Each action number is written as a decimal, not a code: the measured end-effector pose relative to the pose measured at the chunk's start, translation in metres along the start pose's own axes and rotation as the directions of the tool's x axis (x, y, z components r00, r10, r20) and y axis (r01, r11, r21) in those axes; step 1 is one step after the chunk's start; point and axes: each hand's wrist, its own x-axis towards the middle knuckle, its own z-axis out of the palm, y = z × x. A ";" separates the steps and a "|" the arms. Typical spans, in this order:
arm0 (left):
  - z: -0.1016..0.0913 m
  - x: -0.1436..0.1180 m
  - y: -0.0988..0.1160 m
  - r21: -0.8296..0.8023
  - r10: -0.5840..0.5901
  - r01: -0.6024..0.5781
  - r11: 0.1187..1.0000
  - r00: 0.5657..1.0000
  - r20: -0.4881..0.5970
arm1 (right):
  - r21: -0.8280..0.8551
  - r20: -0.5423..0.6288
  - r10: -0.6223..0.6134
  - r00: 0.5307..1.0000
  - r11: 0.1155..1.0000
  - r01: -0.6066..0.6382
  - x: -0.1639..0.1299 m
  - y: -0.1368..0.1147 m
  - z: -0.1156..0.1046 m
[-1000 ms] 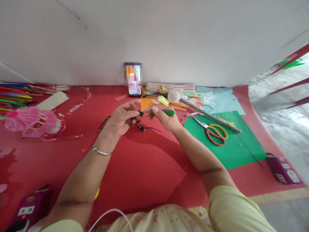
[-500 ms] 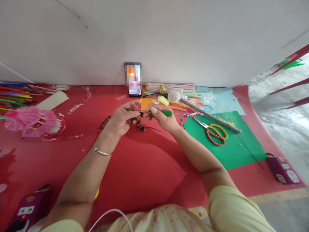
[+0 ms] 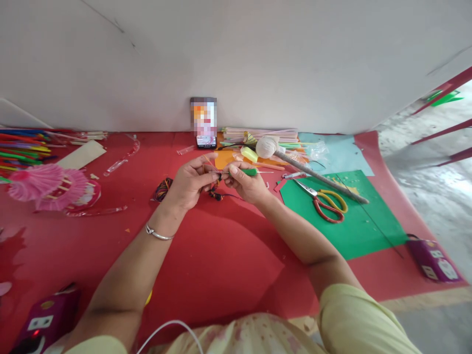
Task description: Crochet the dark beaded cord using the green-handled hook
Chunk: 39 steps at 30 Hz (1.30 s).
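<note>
Between my fingers is a small dark multicoloured piece of crocheted yarn (image 3: 215, 194), its lower end hanging toward the red tabletop. My left hand (image 3: 191, 181) pinches this piece, with an orange strand running up over the fingers. A crochet hook with a green handle (image 3: 251, 172) is gripped in my right hand (image 3: 244, 183); its thin metal shaft reaches left into the yarn, and a metal end sticks out to the right. Behind my left wrist lies a ball of multicoloured yarn (image 3: 162, 190), partly hidden. The hook's tip is too small to make out.
A phone (image 3: 204, 123) leans on the wall. Scissors (image 3: 328, 204) and a white-headed stick (image 3: 313, 172) lie over green paper (image 3: 354, 241) at right. A pink pleated paper craft (image 3: 51, 187) is at left. Purple power strips (image 3: 435, 259) sit near both table sides.
Both hands have shifted slightly right and come closer together. The green handle has slid left and tilted within my right hand, and more of the yarn ball shows.
</note>
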 end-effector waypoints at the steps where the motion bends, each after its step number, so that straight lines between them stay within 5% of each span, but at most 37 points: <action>1: 0.000 0.000 0.000 0.023 0.024 -0.024 0.999 1.000 0.003 | -0.026 -0.007 -0.012 1.000 1.000 0.012 0.000 0.001 -0.001; 11: -0.005 0.000 -0.002 0.154 0.130 -0.129 0.980 0.991 0.003 | -0.094 0.004 -0.009 1.000 0.996 0.009 0.000 0.009 -0.002; 16: -0.005 0.001 -0.002 0.077 0.187 -0.183 0.980 0.982 -0.043 | -0.327 0.199 -0.043 0.979 0.939 0.108 -0.003 0.007 -0.018; 18: -0.004 0.001 -0.003 0.050 0.183 -0.180 0.982 0.982 -0.053 | -0.599 0.241 -0.046 0.969 0.779 0.186 0.001 0.003 -0.020; 21: -0.002 0.001 -0.005 0.015 0.135 -0.135 0.991 0.990 -0.036 | -0.966 0.170 -0.014 0.985 0.193 0.170 0.023 -0.004 -0.012; 23: -0.001 0.001 -0.005 0.014 0.109 -0.108 0.994 0.994 -0.028 | -0.986 0.081 0.030 0.996 -0.145 0.085 0.046 -0.005 -0.004; 25: -0.001 0.002 -0.005 0.014 0.108 -0.108 0.994 0.993 -0.037 | -0.961 0.051 0.054 0.997 -0.269 0.063 0.070 -0.003 0.003; 27: -0.001 0.001 -0.005 0.007 0.115 -0.115 0.993 0.992 -0.049 | -0.968 0.014 0.056 0.998 -0.250 0.028 0.089 0.003 0.004; 31: 0.001 -0.001 -0.009 0.010 0.073 -0.073 0.997 0.997 -0.001 | -0.997 0.022 -0.047 0.999 0.072 0.025 0.100 0.023 -0.003; 39: 0.005 -0.004 -0.008 0.003 0.032 -0.032 0.999 0.999 0.028 | -0.894 -0.064 -0.098 0.993 0.447 -0.014 0.114 0.045 -0.013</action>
